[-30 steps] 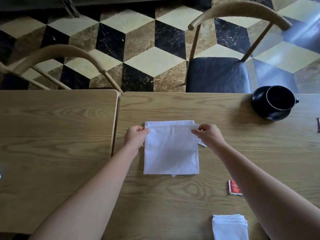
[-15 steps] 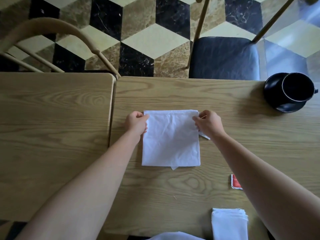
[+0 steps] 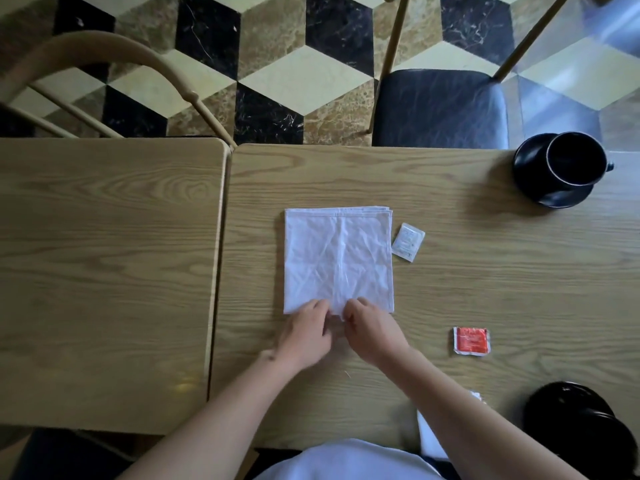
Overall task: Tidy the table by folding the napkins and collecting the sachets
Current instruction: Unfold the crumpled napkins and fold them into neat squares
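Head view, looking straight down: your white folded cloth napkin (image 3: 338, 259) lies flat at the centre of the frame on the light wooden table (image 3: 485, 278), its stacked edges showing along the top. Your left hand (image 3: 304, 336) and right hand (image 3: 372, 332) sit side by side at the napkin's lower edge, fingers curled onto the cloth near the middle of that edge. They look to be pinching the hem, though the fingertips are partly hidden, so the exact grip is not clear.

Small white paper sachet (image 3: 408, 242) lies tilted just beside the napkin's right edge, near its top corner. Red square sachet (image 3: 471, 341) lies lower right of centre, well apart from the napkin. Another white folded napkin (image 3: 429, 441) shows at the bottom edge, mostly covered by your right forearm.

Black cup on a black saucer (image 3: 561, 169) stands at the upper right. Black rounded object (image 3: 581, 424) sits at the lower right corner. Second wooden table (image 3: 104, 271) butts up on the left. Dark-cushioned chair (image 3: 440, 109) stands beyond the far edge, over a cube-patterned marble floor (image 3: 294, 64).
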Demonstrator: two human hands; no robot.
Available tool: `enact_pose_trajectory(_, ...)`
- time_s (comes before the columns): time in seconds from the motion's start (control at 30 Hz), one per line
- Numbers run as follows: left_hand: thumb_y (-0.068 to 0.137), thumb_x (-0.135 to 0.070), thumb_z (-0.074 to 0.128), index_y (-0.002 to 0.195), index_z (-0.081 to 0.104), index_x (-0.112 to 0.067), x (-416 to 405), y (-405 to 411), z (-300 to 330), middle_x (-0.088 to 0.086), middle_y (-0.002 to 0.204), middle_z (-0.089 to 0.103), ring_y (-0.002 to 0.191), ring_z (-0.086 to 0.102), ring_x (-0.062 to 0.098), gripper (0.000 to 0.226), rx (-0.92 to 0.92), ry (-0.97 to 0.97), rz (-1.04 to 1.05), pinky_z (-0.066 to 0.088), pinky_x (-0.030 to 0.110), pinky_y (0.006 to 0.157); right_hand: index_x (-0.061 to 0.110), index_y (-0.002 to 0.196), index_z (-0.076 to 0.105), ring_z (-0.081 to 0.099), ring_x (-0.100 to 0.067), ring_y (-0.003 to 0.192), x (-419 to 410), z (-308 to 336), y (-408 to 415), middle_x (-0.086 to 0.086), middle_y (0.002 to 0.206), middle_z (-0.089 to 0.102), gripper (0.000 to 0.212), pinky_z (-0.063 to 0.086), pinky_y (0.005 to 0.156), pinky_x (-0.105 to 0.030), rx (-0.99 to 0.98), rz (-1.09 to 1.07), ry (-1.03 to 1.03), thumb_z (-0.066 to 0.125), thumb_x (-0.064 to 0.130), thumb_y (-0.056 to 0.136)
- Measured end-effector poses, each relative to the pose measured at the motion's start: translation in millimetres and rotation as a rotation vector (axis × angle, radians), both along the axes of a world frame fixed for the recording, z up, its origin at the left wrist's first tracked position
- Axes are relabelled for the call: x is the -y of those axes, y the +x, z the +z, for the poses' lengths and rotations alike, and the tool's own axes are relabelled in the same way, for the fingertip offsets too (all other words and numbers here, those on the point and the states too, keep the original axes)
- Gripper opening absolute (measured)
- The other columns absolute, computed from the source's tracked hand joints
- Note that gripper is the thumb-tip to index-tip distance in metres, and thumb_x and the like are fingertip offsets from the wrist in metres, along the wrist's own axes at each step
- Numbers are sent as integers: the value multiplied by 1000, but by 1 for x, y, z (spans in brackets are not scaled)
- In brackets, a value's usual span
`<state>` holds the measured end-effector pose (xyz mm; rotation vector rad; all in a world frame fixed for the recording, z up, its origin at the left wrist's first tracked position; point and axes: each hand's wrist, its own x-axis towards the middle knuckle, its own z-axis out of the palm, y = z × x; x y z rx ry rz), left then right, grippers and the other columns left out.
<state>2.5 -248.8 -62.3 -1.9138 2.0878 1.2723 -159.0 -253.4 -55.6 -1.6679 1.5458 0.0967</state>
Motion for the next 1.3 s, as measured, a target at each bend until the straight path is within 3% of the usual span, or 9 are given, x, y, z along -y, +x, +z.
enact_pose_trajectory(0.2,88,-21,52,95,41,-13,21,12,4,8,90,58,81,58,32,16,181,105,283,50,39,71,17,88,56,57,-26,80,7,1,-25,2,94,60,12,45,62,-35,-145,-143,70,45,18,86)
enact_pose_trajectory(0.37,91,-21,54,98,46,-7,24,36,6,10,94,59,85,58,32,19,269,138,427,42,35,67,15,84,55,59,-26,81,11,1,-25,0,90,60,12,50,67,-37,-148,-165,93,43,16,87)
enact_pose_trajectory(0.5,89,-25,60,93,50,-9,20,41,5,4,85,59,79,57,28,19,217,110,574,36,32,62,18,88,55,58,-26,81,13,4,-33,-1,91,60,6,44,66,-35,-112,-361,42,51,23,86)
enact_pose_trajectory(0.6,83,-27,64,90,55,-12,14,43,5,1,82,60,76,58,25,19,130,106,850,40,31,63,14,100,55,57,-24,82,15,6,-55,-1,98,57,21,42,70,-35,-104,-656,5,59,29,86)
enact_pose_trajectory(0.73,80,-20,67,71,59,-6,15,32,9,6,63,57,56,53,22,17,-215,291,1200,43,28,53,12,69,55,51,-19,54,27,6,-60,-2,64,61,25,37,51,-27,5,-743,226,65,32,81)
enact_pose_trajectory(0.83,81,-21,73,78,68,-5,26,28,12,7,66,64,52,53,18,17,-227,352,1206,34,20,45,9,59,56,41,-15,36,40,9,-59,-2,50,53,37,28,37,-20,81,-850,366,73,34,81)
enact_pose_trajectory(0.97,85,-19,75,86,69,-11,34,33,22,4,70,57,55,47,15,10,-294,370,1197,33,20,46,11,69,61,29,-12,34,40,16,-58,0,51,41,25,20,34,-15,245,-922,461,75,25,84)
enact_pose_trajectory(1.1,88,-14,71,89,68,-8,23,37,38,8,84,64,61,57,20,7,-432,337,1182,44,25,47,12,77,68,30,-13,42,25,33,-63,0,55,41,17,20,39,-19,365,-935,385,77,25,84)
enact_pose_trajectory(1.3,92,-11,67,87,68,-3,-41,49,43,13,79,67,52,59,18,9,-381,228,1073,40,20,38,16,67,59,42,-9,42,-32,50,-71,1,57,51,30,24,41,-21,404,-895,356,80,30,83)
